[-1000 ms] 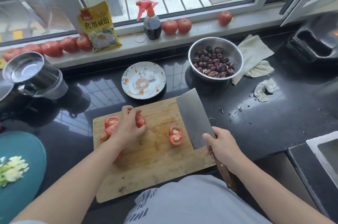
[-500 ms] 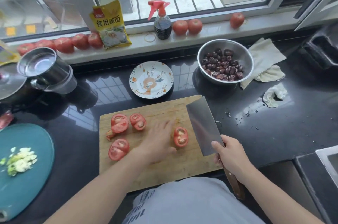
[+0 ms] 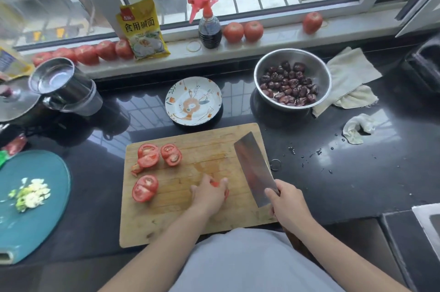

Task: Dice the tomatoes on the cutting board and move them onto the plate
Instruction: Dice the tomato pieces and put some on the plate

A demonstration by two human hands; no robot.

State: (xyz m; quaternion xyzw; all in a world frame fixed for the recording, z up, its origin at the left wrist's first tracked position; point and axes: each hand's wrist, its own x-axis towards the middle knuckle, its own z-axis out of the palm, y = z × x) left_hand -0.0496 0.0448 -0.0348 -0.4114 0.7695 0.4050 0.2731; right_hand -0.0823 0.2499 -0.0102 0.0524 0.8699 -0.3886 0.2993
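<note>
A wooden cutting board (image 3: 190, 220) lies on the black counter in front of me. Several cut tomato pieces lie at its left: a stack (image 3: 147, 156), a pair (image 3: 171, 154) beside it and another piece (image 3: 144, 188) nearer me. My left hand (image 3: 209, 194) covers and grips one more tomato piece (image 3: 216, 183) at the board's middle; only red slivers show between the fingers. My right hand (image 3: 285, 203) grips the handle of a cleaver (image 3: 254, 168), whose blade is angled over the board's right edge. A patterned plate (image 3: 193, 101) sits just beyond the board.
A steel bowl of dark dried fruit (image 3: 292, 78) stands at the back right beside cloths (image 3: 350, 77). A teal board with chopped greens (image 3: 31, 198) lies at the left. A steel pot (image 3: 62, 85), whole tomatoes (image 3: 242, 31), a yellow packet and a spray bottle (image 3: 209, 27) line the back.
My left hand left the tomato pieces at the board's left, crossed right and now holds the piece at the middle. The cleaver stayed at the right edge.
</note>
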